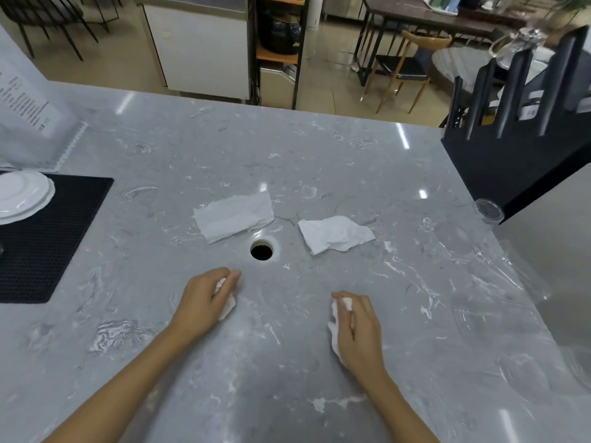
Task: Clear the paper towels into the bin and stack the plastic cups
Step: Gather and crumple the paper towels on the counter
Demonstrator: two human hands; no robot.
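Note:
Two crumpled white paper towels lie flat on the grey marble counter (319,161): one (235,215) up and left of a round hole (262,251) in the counter, the other (335,233) to its right. My left hand (204,302) is closed on a scrunched paper towel (227,304) just below and left of the hole. Nearer the front edge, my right hand (358,327) grips another scrunched towel (335,327). Clear plastic cups (479,311) lie on their sides at the right; they are faint and hard to separate.
A black rubber mat (54,238) with stacked white plates (24,196) sits at the left, a printed spiral-bound sheet (28,123) behind it. A black slotted holder (518,148) stands at the far right, with a clear lidded cup (488,211) beside it.

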